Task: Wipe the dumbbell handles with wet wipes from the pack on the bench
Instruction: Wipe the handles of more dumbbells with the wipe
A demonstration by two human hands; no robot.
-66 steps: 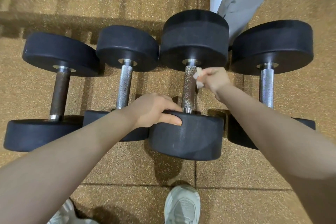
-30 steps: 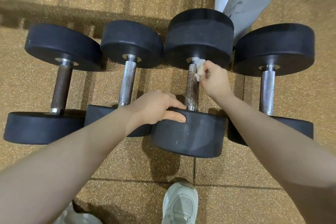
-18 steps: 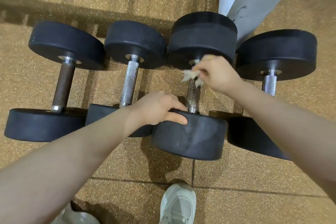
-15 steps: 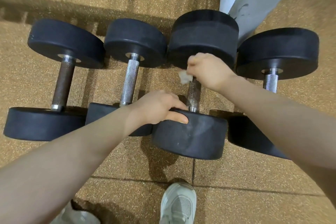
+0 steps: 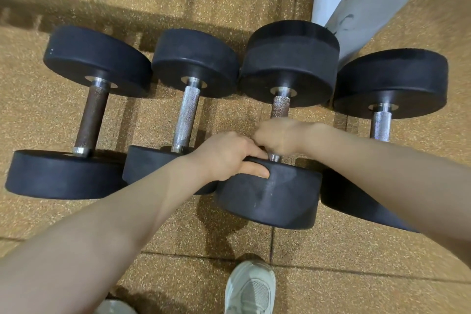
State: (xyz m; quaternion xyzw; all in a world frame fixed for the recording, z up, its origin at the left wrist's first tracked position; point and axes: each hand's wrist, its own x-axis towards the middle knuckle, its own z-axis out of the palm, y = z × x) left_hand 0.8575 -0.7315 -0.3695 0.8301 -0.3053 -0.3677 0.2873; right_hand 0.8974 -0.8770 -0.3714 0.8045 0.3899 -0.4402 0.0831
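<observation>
Four black dumbbells lie side by side on the floor. My left hand (image 5: 226,153) grips the rim of the near head (image 5: 270,196) of the third dumbbell, thumb on its outer face. My right hand (image 5: 280,135) is closed around the lower part of that dumbbell's speckled metal handle (image 5: 280,107), right next to my left hand. The wet wipe is hidden inside the right hand. The pack of wipes is not in view.
The leftmost dumbbell has a dark brownish handle (image 5: 91,117); the second (image 5: 186,115) and fourth (image 5: 381,122) have bright knurled handles. A pale grey metal frame (image 5: 362,2) stands behind the third dumbbell. My shoes (image 5: 251,288) are on the brown rubber tiles below.
My right hand slid with the wipe from the far end of the third handle down to its near end. The wipe is now covered. My left hand stayed on the near head.
</observation>
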